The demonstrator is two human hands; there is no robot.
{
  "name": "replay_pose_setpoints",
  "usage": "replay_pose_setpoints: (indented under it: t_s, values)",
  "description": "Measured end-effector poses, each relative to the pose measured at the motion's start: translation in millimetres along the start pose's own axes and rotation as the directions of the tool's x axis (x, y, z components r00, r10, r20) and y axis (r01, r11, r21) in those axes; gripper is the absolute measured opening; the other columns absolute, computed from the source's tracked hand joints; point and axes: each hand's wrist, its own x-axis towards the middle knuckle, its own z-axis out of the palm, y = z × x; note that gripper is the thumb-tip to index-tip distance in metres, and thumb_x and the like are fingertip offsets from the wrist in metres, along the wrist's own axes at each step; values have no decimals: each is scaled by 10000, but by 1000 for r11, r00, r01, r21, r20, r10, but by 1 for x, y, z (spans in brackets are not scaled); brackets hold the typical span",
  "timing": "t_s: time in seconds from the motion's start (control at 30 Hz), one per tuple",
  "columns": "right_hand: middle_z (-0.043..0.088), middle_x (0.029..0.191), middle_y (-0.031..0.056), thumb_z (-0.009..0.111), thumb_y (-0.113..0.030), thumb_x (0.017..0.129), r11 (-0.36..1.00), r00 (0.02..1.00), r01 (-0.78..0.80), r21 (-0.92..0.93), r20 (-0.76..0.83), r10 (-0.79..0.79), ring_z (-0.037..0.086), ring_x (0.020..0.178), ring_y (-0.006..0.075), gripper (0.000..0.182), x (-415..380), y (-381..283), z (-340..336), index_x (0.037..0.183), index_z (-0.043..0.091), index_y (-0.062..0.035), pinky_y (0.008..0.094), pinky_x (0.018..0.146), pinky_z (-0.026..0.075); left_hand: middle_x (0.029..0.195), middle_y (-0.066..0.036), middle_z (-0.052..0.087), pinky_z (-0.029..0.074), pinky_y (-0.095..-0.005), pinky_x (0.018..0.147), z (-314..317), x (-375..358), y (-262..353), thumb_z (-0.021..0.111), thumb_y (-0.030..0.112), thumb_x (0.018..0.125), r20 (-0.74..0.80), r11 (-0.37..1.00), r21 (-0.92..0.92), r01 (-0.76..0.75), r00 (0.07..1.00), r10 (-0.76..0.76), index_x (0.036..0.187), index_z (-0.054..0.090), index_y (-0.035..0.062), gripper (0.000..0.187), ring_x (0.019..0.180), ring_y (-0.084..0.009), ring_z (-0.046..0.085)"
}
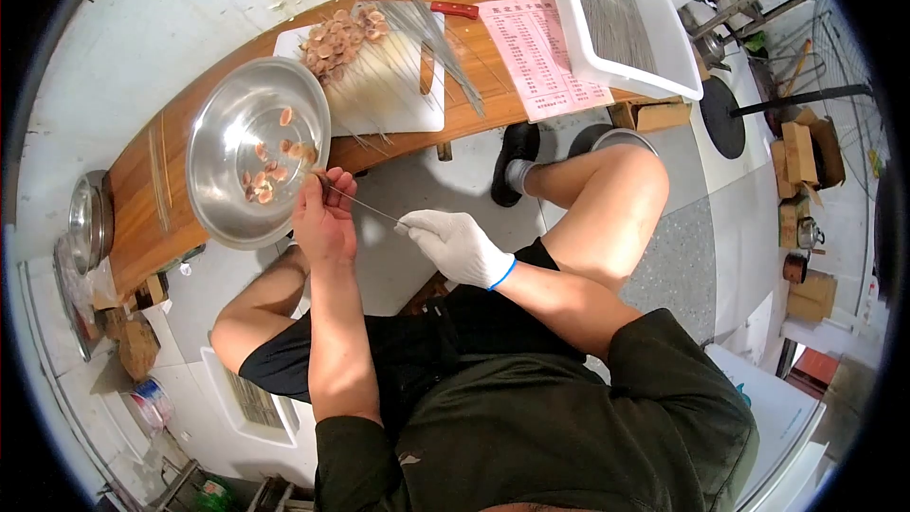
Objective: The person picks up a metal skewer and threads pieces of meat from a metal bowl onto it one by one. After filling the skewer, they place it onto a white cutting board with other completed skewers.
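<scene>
My bare left hand (325, 213) is by the right rim of a steel bowl (204, 175). Its fingers are curled around the tip of a thin skewer (370, 208), pinching a small brown piece that the fingers mostly hide. In a white glove, my right hand (457, 246) grips the skewer's other end. Several round orange-brown food slices (275, 173) lie loose inside the bowl. More slices (334, 43) are heaped on a white cutting board (365, 116), with loose skewers (441, 52) strewn across its right side.
The board and bowl are on a curved wooden table (474, 38). A red-handled knife (455, 9), a pink printed sheet (540, 57) and a white bin (678, 81) of skewers are to the right. Metal bowls (87, 228) stand at the left end; cardboard boxes (799, 156) are far right.
</scene>
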Motion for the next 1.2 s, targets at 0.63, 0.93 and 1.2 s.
replay_pose_setpoints:
  t_s: [0.63,0.93,1.2]
  values:
    - [561,721,70,563,-102,794,775,927,276,-569,-56,-371,598,642,268,328,8,-7,-11,1119,594,-136,374,548,486,1386,-180,447,356,-440,1071,2,-5,19,376,294,975,360,962,-241,127,932,-33,1362,409,15,479,1256,-304,459]
    - [506,678,32,565,-115,750,603,832,414,-682,16,-554,568,601,217,344,10,-8,-12,1090,591,-72,327,509,468,1249,-122,559,408,-416,1011,1,-9,25,508,303,882,469,991,-90,103,882,-49,1392,384,15,598,1114,-261,552]
    - [505,676,39,590,-120,753,618,829,435,-655,23,-559,570,599,228,358,8,-7,-9,1108,579,-75,340,510,471,1154,-111,592,431,-409,970,3,-11,30,539,313,849,500,992,-88,88,865,-32,1397,378,15,645,1037,-255,573]
